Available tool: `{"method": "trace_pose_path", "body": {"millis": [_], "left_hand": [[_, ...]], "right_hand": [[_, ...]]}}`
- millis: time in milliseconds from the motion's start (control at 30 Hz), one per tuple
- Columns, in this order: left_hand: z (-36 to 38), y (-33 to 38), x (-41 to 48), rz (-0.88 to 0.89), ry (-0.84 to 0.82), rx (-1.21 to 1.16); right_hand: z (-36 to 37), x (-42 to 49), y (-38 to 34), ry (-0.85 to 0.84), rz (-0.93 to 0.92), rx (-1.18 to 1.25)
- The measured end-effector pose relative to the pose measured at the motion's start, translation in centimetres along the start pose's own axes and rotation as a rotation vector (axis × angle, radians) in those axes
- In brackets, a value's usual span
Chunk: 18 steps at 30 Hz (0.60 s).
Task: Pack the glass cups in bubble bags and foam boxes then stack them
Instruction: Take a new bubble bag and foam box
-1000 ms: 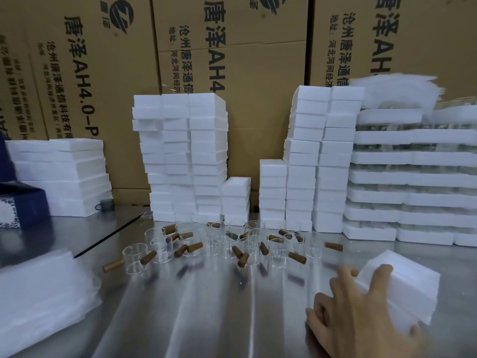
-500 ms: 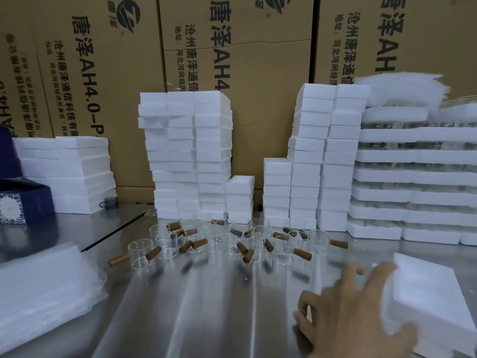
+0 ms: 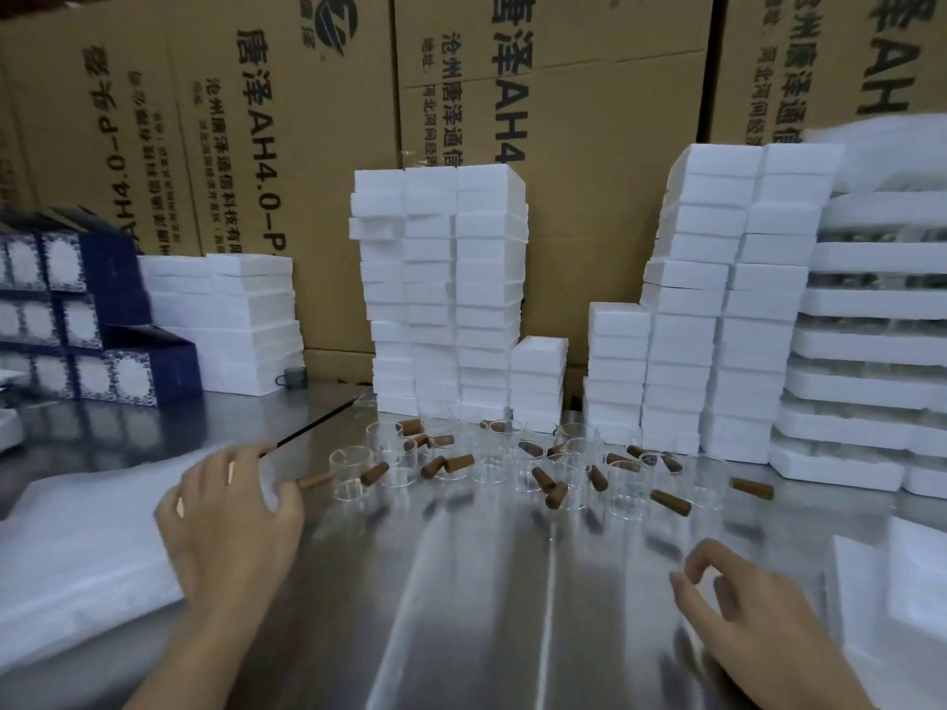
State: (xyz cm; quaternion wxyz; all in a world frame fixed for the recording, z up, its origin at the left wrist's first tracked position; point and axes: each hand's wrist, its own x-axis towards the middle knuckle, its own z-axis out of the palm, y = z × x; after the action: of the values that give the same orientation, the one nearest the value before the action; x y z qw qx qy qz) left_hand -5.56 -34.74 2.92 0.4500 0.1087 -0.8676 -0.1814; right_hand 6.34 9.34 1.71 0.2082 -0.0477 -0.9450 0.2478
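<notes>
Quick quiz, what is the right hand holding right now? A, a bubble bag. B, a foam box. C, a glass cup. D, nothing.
D: the right hand hovers over the table holding nothing, and the foam box lies to its right.

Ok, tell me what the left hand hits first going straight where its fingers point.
Most likely the wooden handle of the leftmost glass cup, right ahead of the left hand. How high the hand is above the table is unclear, so it might pass over.
</notes>
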Motion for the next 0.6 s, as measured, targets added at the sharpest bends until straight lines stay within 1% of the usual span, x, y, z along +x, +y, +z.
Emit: {"method": "trace_pose_path", "body": {"millis": [33, 100, 133, 167, 367, 467, 600], "left_hand": [[0.1, -1.2, 0.2, -0.057, -0.087, 0.068], [0.1, -2.5, 0.0, -0.159, -0.319, 0.205], [0.1, -2.8, 0.0, -0.179, -0.384, 0.243], [0.2, -3.0, 0.0, -0.182, -0.397, 0.256], [0.4, -2.1, 0.1, -0.201, -0.275, 0.095], [0.1, -2.0, 0.4, -0.277, -0.248, -0.008], [-0.2, -1.8, 0.8, -0.355, -0.219, -0.083]], "right_hand": [[-0.1, -0.1, -0.1, 0.006, 0.004, 0.006], [-0.2, -0.2, 0.2, 0.022, 0.007, 0.015], [-0.2, -0.3, 0.2, 0.025, 0.015, 0.017], [-0.2, -0.3, 0.2, 0.020, 0.022, 0.026], [0.2, 0.2, 0.7, 0.025, 0.012, 0.037], [0.4, 0.1, 1.0, 0.003, -0.001, 0.042], [0.2, 0.1, 1.0, -0.001, -0.036, 0.070]]}}
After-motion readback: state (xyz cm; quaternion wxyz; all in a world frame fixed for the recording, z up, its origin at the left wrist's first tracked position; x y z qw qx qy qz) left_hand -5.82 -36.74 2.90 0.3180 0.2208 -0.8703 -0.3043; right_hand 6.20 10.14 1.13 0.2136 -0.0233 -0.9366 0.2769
